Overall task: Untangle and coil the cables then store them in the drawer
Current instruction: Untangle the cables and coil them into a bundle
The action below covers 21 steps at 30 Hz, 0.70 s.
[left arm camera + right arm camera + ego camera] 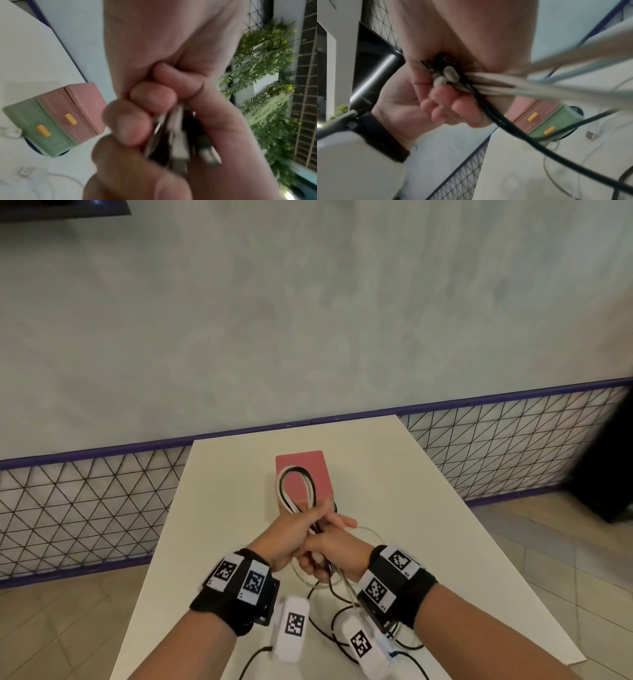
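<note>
Both hands [310, 537] gripping cable bundle [294, 487], drawer box [303, 470] behind

- Cables [297, 491]: smooth plastic sheathing, white and black.
- Drawer box [56, 119]: matt, finely ribbed pink and green plastic.
- Table [394, 481]: smooth matt white.
- Wall [308, 320]: matt plaster look.

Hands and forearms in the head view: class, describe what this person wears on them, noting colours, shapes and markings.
Both forearms are bare, with no sleeves. The left hand and right hand wear no gloves. Each wrist carries a black band bearing white square tags printed with black block patterns. A white rounded unit with another such tag sits beside each band.
</note>
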Each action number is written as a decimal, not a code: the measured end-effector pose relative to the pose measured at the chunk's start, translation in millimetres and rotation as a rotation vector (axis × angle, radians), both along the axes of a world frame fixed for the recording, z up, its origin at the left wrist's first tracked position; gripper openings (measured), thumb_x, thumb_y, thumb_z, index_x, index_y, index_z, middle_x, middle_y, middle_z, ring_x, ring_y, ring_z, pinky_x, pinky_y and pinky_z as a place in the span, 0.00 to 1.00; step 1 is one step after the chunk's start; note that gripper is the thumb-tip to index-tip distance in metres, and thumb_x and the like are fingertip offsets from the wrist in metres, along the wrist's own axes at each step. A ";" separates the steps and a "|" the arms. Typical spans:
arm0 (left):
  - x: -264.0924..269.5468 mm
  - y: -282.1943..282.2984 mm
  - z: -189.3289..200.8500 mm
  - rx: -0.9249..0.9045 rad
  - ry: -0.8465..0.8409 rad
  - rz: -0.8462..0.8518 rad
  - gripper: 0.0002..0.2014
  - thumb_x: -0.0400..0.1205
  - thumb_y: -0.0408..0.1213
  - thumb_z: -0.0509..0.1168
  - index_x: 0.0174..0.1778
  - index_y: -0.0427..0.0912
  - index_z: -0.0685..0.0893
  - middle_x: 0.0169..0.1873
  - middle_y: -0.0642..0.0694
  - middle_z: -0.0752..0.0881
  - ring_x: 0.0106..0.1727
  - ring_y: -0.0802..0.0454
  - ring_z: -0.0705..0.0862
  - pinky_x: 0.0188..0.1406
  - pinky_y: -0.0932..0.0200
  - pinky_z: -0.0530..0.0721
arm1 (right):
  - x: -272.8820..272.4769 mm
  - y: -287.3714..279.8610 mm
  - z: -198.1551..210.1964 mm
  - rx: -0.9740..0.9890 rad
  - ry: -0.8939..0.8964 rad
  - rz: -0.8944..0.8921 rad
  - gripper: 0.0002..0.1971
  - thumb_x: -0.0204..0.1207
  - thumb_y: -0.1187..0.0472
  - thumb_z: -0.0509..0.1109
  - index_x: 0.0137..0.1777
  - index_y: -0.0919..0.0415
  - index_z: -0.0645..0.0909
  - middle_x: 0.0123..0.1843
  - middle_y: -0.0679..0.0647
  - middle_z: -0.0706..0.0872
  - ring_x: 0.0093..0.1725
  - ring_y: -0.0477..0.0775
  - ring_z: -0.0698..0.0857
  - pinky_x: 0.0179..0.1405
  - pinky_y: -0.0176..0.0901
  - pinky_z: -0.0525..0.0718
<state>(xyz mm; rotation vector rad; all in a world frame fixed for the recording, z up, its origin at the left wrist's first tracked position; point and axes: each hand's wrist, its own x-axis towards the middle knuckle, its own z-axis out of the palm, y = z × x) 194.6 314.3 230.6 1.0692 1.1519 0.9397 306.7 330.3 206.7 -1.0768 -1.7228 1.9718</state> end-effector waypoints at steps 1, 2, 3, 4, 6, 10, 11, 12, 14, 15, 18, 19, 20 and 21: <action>-2.0 4.2 3.8 0.008 -0.120 0.079 0.21 0.85 0.48 0.56 0.31 0.39 0.78 0.41 0.44 0.92 0.41 0.57 0.90 0.36 0.61 0.83 | 5.0 1.8 -1.7 0.026 0.013 0.031 0.09 0.72 0.62 0.70 0.32 0.61 0.76 0.24 0.53 0.78 0.17 0.49 0.69 0.16 0.36 0.66; -5.5 9.3 6.8 -0.001 -0.298 0.167 0.20 0.85 0.47 0.56 0.29 0.41 0.73 0.32 0.44 0.91 0.37 0.54 0.90 0.36 0.57 0.85 | 10.2 2.8 -5.4 0.061 -0.012 0.064 0.10 0.74 0.58 0.72 0.33 0.59 0.78 0.24 0.52 0.79 0.16 0.49 0.68 0.15 0.34 0.66; -11.6 14.7 9.8 -0.001 -0.500 0.254 0.20 0.84 0.46 0.56 0.27 0.42 0.70 0.22 0.46 0.85 0.29 0.53 0.88 0.33 0.58 0.86 | 16.3 3.4 -11.7 0.096 -0.063 0.081 0.12 0.75 0.54 0.72 0.33 0.57 0.79 0.22 0.51 0.79 0.15 0.48 0.68 0.15 0.33 0.67; -19.7 20.6 12.3 -0.009 -0.697 0.321 0.22 0.84 0.46 0.56 0.24 0.43 0.69 0.15 0.50 0.76 0.21 0.54 0.82 0.28 0.60 0.85 | 22.5 2.4 -19.7 0.126 -0.124 0.086 0.14 0.76 0.51 0.71 0.32 0.56 0.79 0.18 0.48 0.77 0.15 0.47 0.68 0.15 0.33 0.67; -37.6 31.5 18.4 -0.026 -0.938 0.400 0.26 0.85 0.48 0.55 0.19 0.46 0.69 0.10 0.52 0.65 0.13 0.58 0.70 0.20 0.66 0.79 | 34.7 0.5 -36.3 0.204 -0.264 0.111 0.19 0.79 0.47 0.67 0.28 0.53 0.77 0.14 0.45 0.72 0.14 0.44 0.68 0.18 0.34 0.68; -61.0 43.6 20.6 0.020 -0.919 0.548 0.27 0.86 0.51 0.55 0.20 0.47 0.68 0.11 0.53 0.63 0.12 0.58 0.62 0.15 0.69 0.68 | 52.4 3.1 -39.5 0.391 -0.415 0.148 0.22 0.77 0.42 0.67 0.26 0.53 0.71 0.22 0.46 0.71 0.20 0.41 0.69 0.28 0.36 0.68; -66.4 46.1 16.3 0.017 -0.836 0.627 0.25 0.85 0.53 0.57 0.22 0.47 0.67 0.12 0.54 0.62 0.12 0.58 0.61 0.15 0.69 0.66 | 55.6 5.0 -30.2 0.435 -0.389 0.153 0.22 0.76 0.42 0.68 0.28 0.55 0.69 0.25 0.46 0.69 0.23 0.42 0.68 0.30 0.38 0.67; -70.3 47.6 12.5 0.011 -0.717 0.715 0.24 0.83 0.56 0.59 0.24 0.48 0.66 0.13 0.54 0.61 0.12 0.57 0.60 0.15 0.68 0.65 | 58.0 6.1 -16.7 0.470 -0.359 0.166 0.21 0.76 0.43 0.69 0.30 0.56 0.69 0.26 0.45 0.69 0.26 0.42 0.69 0.31 0.38 0.67; -72.9 47.5 -1.0 -0.024 -0.395 0.838 0.27 0.75 0.66 0.63 0.28 0.47 0.65 0.16 0.53 0.61 0.13 0.57 0.60 0.15 0.65 0.65 | 56.8 8.0 11.2 0.546 -0.295 0.230 0.18 0.78 0.47 0.68 0.33 0.56 0.73 0.27 0.41 0.76 0.28 0.38 0.74 0.34 0.32 0.72; -67.6 43.9 -5.1 -0.033 -0.207 0.849 0.29 0.71 0.71 0.62 0.29 0.46 0.67 0.17 0.53 0.62 0.13 0.56 0.61 0.18 0.62 0.66 | 53.3 9.1 25.5 0.625 -0.284 0.272 0.16 0.79 0.48 0.67 0.35 0.58 0.77 0.29 0.40 0.80 0.30 0.38 0.77 0.35 0.33 0.76; -33.5 27.0 -10.3 0.028 0.228 0.612 0.35 0.73 0.76 0.49 0.27 0.43 0.76 0.12 0.52 0.72 0.12 0.53 0.71 0.26 0.56 0.73 | 35.7 14.5 55.7 0.996 -0.290 0.339 0.17 0.78 0.49 0.67 0.48 0.65 0.84 0.40 0.56 0.87 0.36 0.54 0.83 0.39 0.48 0.82; -20.6 21.0 -9.6 0.047 0.285 0.494 0.37 0.77 0.72 0.44 0.36 0.42 0.83 0.14 0.45 0.80 0.16 0.48 0.79 0.28 0.53 0.79 | 32.0 19.8 63.3 1.051 -0.280 0.322 0.16 0.78 0.50 0.69 0.50 0.64 0.86 0.41 0.57 0.88 0.36 0.53 0.83 0.38 0.47 0.81; -9.9 14.8 -8.1 0.049 0.299 0.376 0.39 0.79 0.69 0.39 0.49 0.43 0.86 0.24 0.37 0.87 0.24 0.38 0.84 0.35 0.47 0.84 | 31.1 27.7 68.4 1.089 -0.270 0.297 0.14 0.77 0.51 0.70 0.51 0.62 0.87 0.42 0.56 0.90 0.36 0.50 0.82 0.38 0.44 0.79; -4.2 9.3 -9.7 0.003 0.250 0.271 0.41 0.78 0.71 0.37 0.55 0.44 0.85 0.31 0.32 0.88 0.32 0.29 0.84 0.42 0.43 0.85 | 32.9 34.9 73.9 1.115 -0.273 0.274 0.13 0.76 0.50 0.72 0.50 0.60 0.88 0.43 0.54 0.90 0.36 0.47 0.81 0.38 0.42 0.77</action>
